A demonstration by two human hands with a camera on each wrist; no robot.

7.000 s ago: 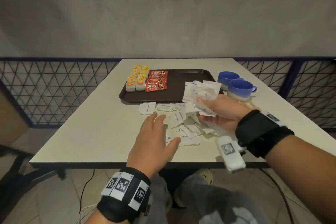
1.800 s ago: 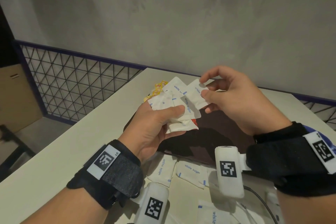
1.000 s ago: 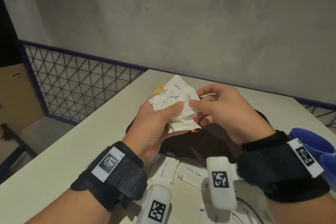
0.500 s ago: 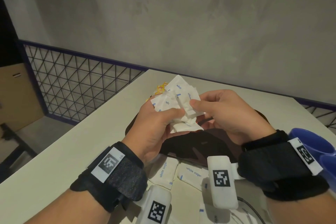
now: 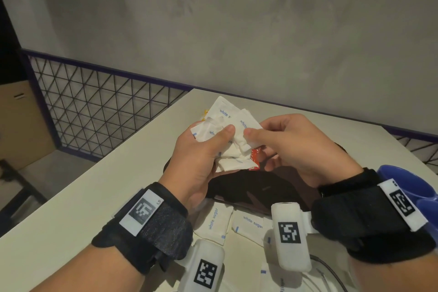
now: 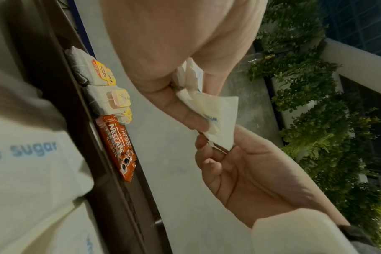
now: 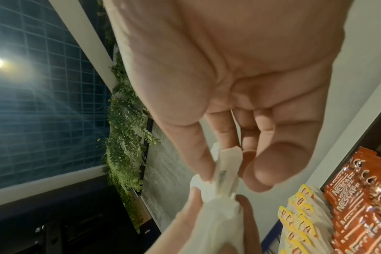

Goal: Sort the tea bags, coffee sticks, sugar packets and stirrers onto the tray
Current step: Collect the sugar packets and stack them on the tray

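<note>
Above the tray (image 5: 239, 187), the left hand (image 5: 201, 156) gripped a fanned bunch of sugar packets (image 5: 222, 130), thumb clamped across the front. The right hand (image 5: 301, 147) pinched one packet at the bunch's right edge between thumb and forefinger. A second ago that pinch sat slightly higher on the stack; half a second ago it was about where it was now, so the change was small: fingers had slid down and were squaring the packets into the bunch. About two seconds ago the right hand held a packet clear of the bunch; now it touched it. Seven seconds ago both hands were down on the table (image 5: 71, 208) raking loose packets. Read: gathering mostly done, stack being aligned, placing on the tray probably next.

Packets were thin white paper, flat rectangles with blue "white sugar" print, crinkled and soft where squeezed, corners splayed. More packets (image 5: 214, 223) lay loose on the table just in front of the tray's near rim.

On the tray, coffee sticks (image 6: 116, 146) were glossy orange-red foil, overlapped in a row; tea bags (image 6: 102, 80) just beside them, pale paper pouches with yellow tags. Tray was dark, smooth, low-rimmed. Table top matte off-white. A blue cup (image 5: 403, 182) sat at far right, partly hidden by the wristband. No stirrers visible.
</note>
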